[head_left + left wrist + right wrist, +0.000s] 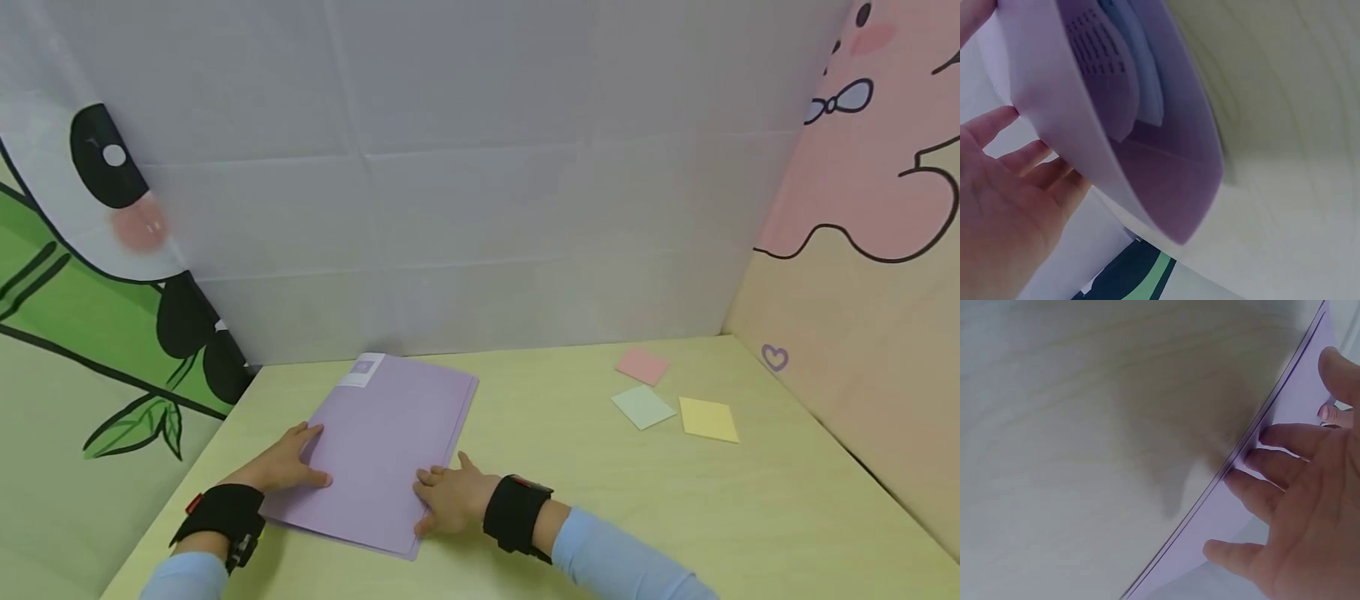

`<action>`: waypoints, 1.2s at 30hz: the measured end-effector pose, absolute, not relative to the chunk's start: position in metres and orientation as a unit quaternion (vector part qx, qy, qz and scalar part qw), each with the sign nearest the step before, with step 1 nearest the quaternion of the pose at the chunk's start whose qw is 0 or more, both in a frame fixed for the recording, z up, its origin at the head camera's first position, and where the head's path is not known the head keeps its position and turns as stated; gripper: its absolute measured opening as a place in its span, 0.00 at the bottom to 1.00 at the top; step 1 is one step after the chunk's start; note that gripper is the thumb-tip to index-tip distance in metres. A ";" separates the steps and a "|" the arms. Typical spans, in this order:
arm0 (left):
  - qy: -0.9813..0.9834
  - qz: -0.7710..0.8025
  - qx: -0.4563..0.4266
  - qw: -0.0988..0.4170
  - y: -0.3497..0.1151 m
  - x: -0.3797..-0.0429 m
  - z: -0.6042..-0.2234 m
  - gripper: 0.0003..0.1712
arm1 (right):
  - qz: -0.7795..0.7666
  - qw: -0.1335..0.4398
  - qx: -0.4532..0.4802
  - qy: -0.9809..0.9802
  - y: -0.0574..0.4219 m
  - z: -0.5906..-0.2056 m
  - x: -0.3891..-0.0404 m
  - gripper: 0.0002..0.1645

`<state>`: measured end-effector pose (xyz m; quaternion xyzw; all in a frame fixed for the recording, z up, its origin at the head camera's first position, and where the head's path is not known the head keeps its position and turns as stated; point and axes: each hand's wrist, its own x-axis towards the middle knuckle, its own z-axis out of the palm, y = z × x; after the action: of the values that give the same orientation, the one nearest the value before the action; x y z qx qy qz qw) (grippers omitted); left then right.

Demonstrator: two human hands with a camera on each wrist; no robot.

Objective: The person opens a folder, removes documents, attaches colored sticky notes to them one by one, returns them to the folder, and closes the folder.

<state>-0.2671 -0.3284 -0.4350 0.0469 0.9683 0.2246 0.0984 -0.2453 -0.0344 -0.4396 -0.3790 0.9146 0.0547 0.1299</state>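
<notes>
A purple folder [386,442] lies tilted on the table, with a white label [362,370] at its top left corner. Along its left edge rests my left hand [283,462], thumb over the cover and fingers extended. My right hand [456,498] touches the lower right edge with its fingers spread and nearly straight. Seen from the left wrist, the folder [1175,200] gapes at one end; a printed sheet [1100,59] and a light blue sheet [1147,81] show inside. The right wrist view has fingertips against the folder's layered edge [1200,509].
To the right on the pale wooden table [570,450] lie a pink paper square [642,367], a light green one [643,407] and a yellow one [708,419]. A white sheet wall [480,208] stands behind, with printed panels at both sides.
</notes>
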 end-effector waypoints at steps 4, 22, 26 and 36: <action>0.969 0.219 0.052 0.098 -0.325 -0.269 -0.438 0.58 | 0.057 0.125 -0.374 0.917 -0.028 -0.445 -0.247 0.41; 0.974 0.179 0.117 0.078 -0.292 -0.255 -0.443 0.53 | -0.038 0.157 -0.387 0.908 0.036 -0.447 -0.260 0.33; 0.974 0.172 0.124 0.079 -0.277 -0.250 -0.443 0.51 | -0.040 0.149 -0.390 0.908 0.053 -0.451 -0.263 0.28; 0.978 0.146 0.131 0.073 -0.227 -0.232 -0.439 0.50 | -0.101 0.141 -0.376 0.910 0.090 -0.446 -0.270 0.27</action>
<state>-0.2323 -0.2272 -0.4386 0.1315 0.9778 0.1458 0.0729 -0.2698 0.0900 -0.4460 -0.3759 0.9104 -0.1007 0.1408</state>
